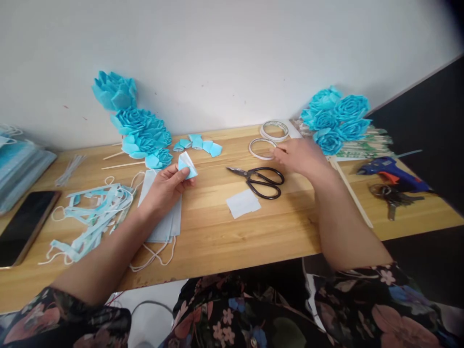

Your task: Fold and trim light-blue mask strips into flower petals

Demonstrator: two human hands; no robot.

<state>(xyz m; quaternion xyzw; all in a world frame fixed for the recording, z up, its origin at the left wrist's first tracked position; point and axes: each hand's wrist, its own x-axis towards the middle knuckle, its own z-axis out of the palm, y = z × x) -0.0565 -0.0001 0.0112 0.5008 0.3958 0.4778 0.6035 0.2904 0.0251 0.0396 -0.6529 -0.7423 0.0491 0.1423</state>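
A small folded piece of blue-and-white mask fabric [187, 166] is pinched between the thumb and fingers of my left hand [170, 182], above flat face masks [175, 220]. My right hand [302, 157] reaches to the back of the table, its fingers closed on the edge of a thin roll of tape [256, 155]. A second tape roll [264, 136] lies just behind it. Black-handled scissors [250, 175] rest between my hands, pointing left. A white fabric square [243, 203] lies in front of them. Several folded blue pieces [196, 141] sit near the wall.
Blue fabric flowers [143, 128] on sticks lie at the back left, more flowers [337, 116] at the back right. Cut mask strips [90, 208] and a phone [27, 227] are on the left. A glue gun [395, 174] and keys [393, 199] lie on the right.
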